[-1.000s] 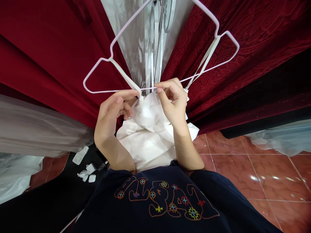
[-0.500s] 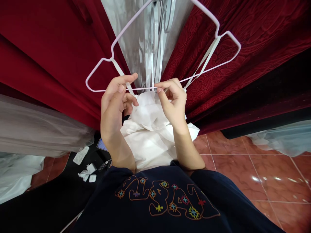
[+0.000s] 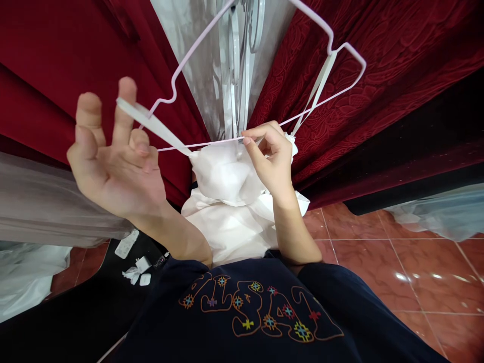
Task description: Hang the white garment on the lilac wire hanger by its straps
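Note:
A pale pink hanger (image 3: 200,38) stands tilted in front of me, above a white garment (image 3: 230,222). My right hand (image 3: 270,154) pinches the hanger's bottom bar near its middle. Off to the left, my left hand (image 3: 121,156) has its fingers spread, palm up, with a white strap (image 3: 164,132) looped over one raised finger. That strap runs taut down to the garment's left side, off the hanger's left notch. The other strap (image 3: 321,78) hangs in the hanger's right notch.
Red curtains (image 3: 49,55) flank a grey-white sheer fabric and metal parts. At lower left, a black surface (image 3: 86,297) holds a white charger (image 3: 142,264) and small white items. Red floor tiles (image 3: 366,267) show at right.
My left hand has moved left from beside the hanger bar, fingers spreading, and the left strap has come off the hanger's notch onto a finger. The hanger has shifted slightly left.

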The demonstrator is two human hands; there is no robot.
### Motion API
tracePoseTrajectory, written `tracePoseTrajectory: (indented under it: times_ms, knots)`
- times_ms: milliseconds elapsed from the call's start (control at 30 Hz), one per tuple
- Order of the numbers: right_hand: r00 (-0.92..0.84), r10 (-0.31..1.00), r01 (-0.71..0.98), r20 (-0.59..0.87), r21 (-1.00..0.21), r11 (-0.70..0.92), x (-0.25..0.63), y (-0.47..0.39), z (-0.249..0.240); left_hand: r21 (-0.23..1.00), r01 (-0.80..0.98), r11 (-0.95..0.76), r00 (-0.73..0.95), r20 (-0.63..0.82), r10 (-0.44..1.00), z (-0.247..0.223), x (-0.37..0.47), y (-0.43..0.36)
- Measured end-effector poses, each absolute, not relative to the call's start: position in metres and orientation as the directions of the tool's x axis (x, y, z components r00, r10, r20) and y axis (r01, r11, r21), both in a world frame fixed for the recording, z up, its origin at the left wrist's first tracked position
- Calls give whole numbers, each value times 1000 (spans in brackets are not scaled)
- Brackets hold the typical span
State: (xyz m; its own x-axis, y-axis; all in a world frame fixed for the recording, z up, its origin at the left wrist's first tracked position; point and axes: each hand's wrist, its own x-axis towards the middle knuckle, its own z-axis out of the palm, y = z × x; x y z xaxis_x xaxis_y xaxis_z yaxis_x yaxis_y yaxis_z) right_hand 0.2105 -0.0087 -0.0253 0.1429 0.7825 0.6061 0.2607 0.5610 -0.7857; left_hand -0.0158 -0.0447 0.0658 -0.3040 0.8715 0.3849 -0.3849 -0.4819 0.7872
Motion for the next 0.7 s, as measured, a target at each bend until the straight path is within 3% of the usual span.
tracePoseTrajectory:
  times_ms: [67, 167, 267, 467, 700]
  knots:
    - [147, 785, 280, 602, -786, 551, 213, -8, -25, 712, -354, -606, -437, 447, 781, 54, -23, -43]
    - [136, 779, 290, 612, -776, 559, 214, -9, -25, 782, -186, -595, -553, 417, 721, 37, -32, -43]
    - [131, 781, 279, 610, -779, 562, 210, -9, -26, 846, -93, -524, -534, 402, 744, 26, -36, -42]
    - [137, 775, 251, 616, -779, 575, 202, -8, -26, 893, -143, -427, -277, 378, 883, 11, -23, -29]
    - [160, 770, 254, 617, -780, 572, 193, -14, -24, 931, -164, -326, 6, 332, 943, 2, 9, -20]
